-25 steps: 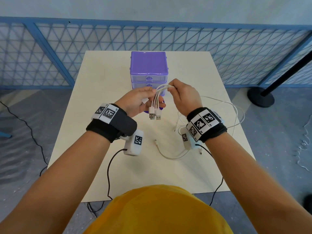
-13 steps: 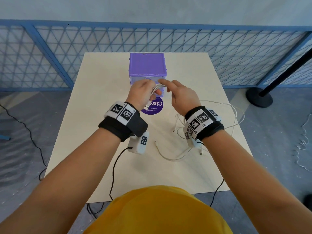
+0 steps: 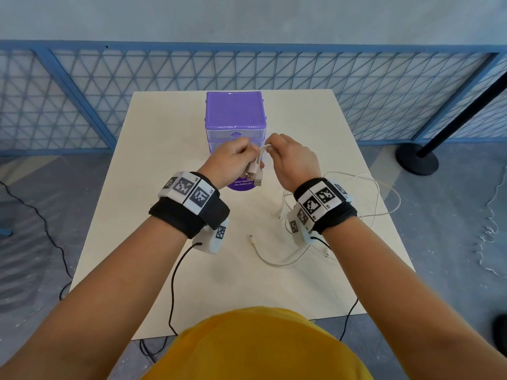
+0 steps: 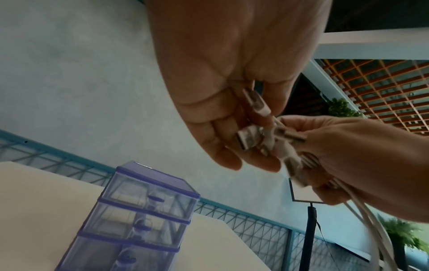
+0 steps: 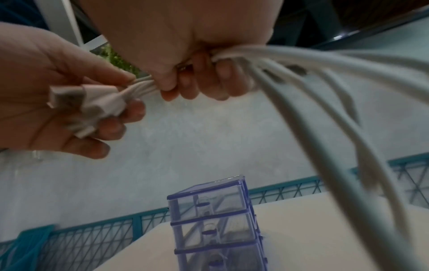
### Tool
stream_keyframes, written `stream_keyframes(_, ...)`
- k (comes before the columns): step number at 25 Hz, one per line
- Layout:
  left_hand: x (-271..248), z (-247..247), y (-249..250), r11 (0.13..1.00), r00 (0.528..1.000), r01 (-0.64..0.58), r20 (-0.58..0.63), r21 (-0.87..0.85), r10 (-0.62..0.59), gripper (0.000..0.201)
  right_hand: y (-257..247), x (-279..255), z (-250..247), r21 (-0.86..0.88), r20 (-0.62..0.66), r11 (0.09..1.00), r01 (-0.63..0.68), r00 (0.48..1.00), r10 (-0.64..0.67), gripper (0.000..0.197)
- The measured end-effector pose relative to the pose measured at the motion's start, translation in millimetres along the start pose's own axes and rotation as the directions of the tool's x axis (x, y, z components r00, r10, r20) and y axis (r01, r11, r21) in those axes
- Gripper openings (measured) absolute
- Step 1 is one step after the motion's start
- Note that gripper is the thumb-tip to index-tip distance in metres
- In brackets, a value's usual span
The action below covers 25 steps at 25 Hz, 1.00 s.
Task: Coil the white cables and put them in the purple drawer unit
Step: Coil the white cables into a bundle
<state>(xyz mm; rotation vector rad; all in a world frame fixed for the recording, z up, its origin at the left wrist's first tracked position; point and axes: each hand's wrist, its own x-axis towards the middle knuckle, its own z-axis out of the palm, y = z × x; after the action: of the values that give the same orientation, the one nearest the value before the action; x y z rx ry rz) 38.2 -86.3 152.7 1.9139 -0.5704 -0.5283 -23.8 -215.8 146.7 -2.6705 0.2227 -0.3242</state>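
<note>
Left hand has its fingers curled round the plug ends of the white cables, and the right hand is clenched on the same bundle just beside it, knuckle to knuckle above the worktop. From the right hand the cords run back and down past the wrist, their loose lengths sprawled on the worktop near the right-hand edge. So the long axis trails toward the person, and the right hand looks best placed to gather it in loops. The purple drawer unit sits just beyond both hands, all drawers closed. Nothing coiled yet, I'd say; plenty of bare worktop to the left.
</note>
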Motion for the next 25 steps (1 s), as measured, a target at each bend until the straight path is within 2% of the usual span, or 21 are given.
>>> stream_keyframes(3,1,-3,6,0.997,0.999,-0.008,-0.042,0.076,0.012,0.032,-1,0,1,0.075,-0.015,0.997,-0.034,0.999,0.035,0.021)
stream_keyframes(5,2,-4,9,0.997,0.998,0.026,-0.052,0.078,-0.022,0.024,-2,1,1,0.084,0.011,0.996,-0.021,1.0,0.02,0.02)
stream_keyframes(7,2,-6,13,0.995,0.996,0.088,0.003,-0.04,-0.088,0.013,-2,0,1,0.068,0.046,0.998,0.006,0.999,-0.009,0.019)
stream_keyframes(9,2,-6,18,0.977,0.984,0.148,0.121,-0.154,-0.131,0.02,-4,0,2,0.045,0.073,0.999,0.026,0.997,-0.029,0.019)
stream_keyframes(10,2,-5,19,0.977,0.976,0.164,0.169,-0.134,-0.141,0.021,-5,0,2,0.029,0.077,0.999,0.036,0.996,-0.038,0.02)
stream_keyframes(12,1,1,18,0.988,0.97,0.152,0.193,0.003,-0.15,0.017,-6,1,0,0.006,0.068,0.998,0.067,0.995,-0.067,0.021)
stream_keyframes(13,1,2,16,0.989,0.975,0.141,0.168,0.035,-0.145,0.016,-7,2,-1,0.012,0.061,0.996,0.087,0.994,-0.087,0.021)
stream_keyframes(16,4,-3,6,0.996,0.992,0.092,0.091,-0.006,-0.091,0.022,-5,2,-1,0.165,0.057,0.982,0.094,0.993,-0.104,0.021)
stream_keyframes(18,3,-6,3,0.998,0.994,0.059,0.091,-0.007,-0.058,0.026,-2,2,0,0.241,0.043,0.968,0.074,0.995,-0.086,0.022)
stream_keyframes(21,1,-7,1,0.999,0.989,0.035,0.141,0.029,-0.038,0.049,-2,4,2,0.185,0.019,0.978,0.1,0.994,-0.105,0.027)
stream_keyframes(25,3,-7,-4,0.999,0.986,0.027,0.168,-0.028,-0.022,0.04,-3,4,2,0.171,0.058,0.978,0.124,0.989,-0.135,0.032)
